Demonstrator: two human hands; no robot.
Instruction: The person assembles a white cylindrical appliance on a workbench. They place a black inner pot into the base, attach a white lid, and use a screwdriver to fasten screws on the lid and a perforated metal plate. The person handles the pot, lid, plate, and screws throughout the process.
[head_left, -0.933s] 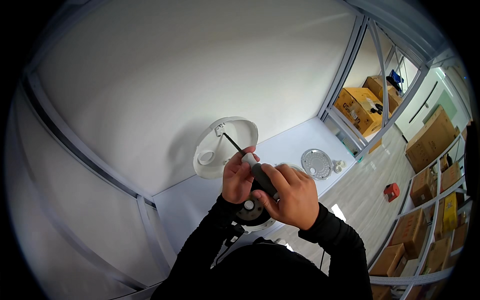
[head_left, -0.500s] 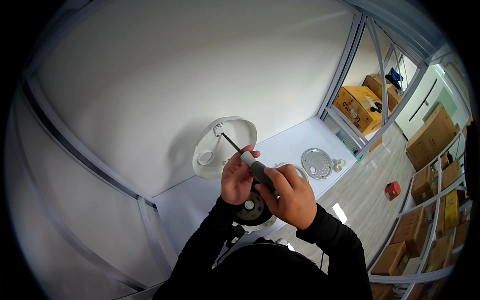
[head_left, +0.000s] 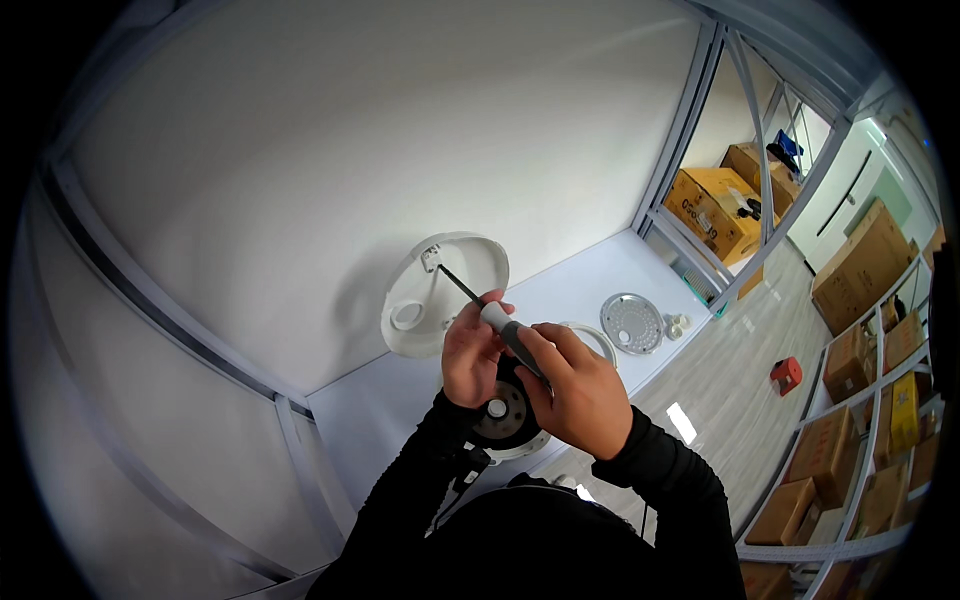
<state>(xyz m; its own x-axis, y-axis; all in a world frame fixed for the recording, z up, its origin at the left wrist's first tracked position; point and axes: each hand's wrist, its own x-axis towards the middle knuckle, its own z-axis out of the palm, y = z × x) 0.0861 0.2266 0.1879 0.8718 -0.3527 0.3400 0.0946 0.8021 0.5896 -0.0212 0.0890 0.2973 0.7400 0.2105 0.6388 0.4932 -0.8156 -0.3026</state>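
A screwdriver [head_left: 497,319] with a grey and white handle is gripped from behind by my right hand [head_left: 588,392]. My left hand [head_left: 466,356] steadies it near the front of the handle, fingertips around the white collar. The dark shaft slants up and left, its tip at a small white fitting [head_left: 431,258] inside the rim of a round white cover [head_left: 482,262]. The cover stands tilted up against the wall. Below my hands is a round base with a black ring [head_left: 498,432], partly hidden by my left hand and sleeve.
A perforated grey disc [head_left: 632,323] lies on the white table [head_left: 365,405] to the right, beside small white parts [head_left: 678,326]. A white ring [head_left: 597,340] shows behind my right hand. Cardboard boxes [head_left: 820,460] fill a shelf at right; a red object [head_left: 787,375] stands on the floor.
The cover, screwdriver and both hands appear slightly further left in view. My grip looks the same, and the tip stays at the white fitting.
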